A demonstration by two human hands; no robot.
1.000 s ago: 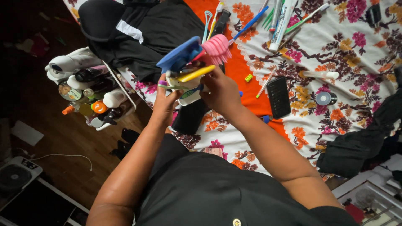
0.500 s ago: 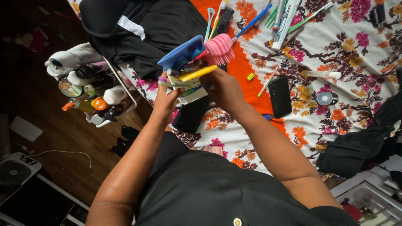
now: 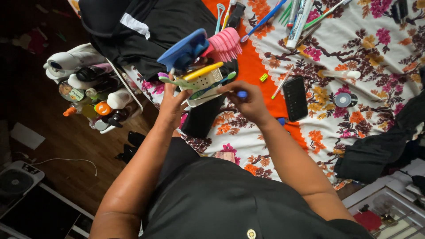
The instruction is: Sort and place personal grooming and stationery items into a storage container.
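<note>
My left hand grips a small white perforated basket held over the bed edge. Out of it stick a blue brush, a pink comb-like brush, a yellow handle and green toothbrushes. My right hand is just right of the basket, pinching a small blue-tipped item. Whether that item is part of the teal toothbrush leaning from the basket I cannot tell.
A floral and orange bedspread carries a black phone, toothpaste tubes, toothbrushes, a white tube and a small round tin. Black clothing lies at the top. A rack of bottles stands left over wooden floor.
My right hand has drawn back from the basket toward me and now pinches a blue-tipped item. The basket has tilted slightly left.
</note>
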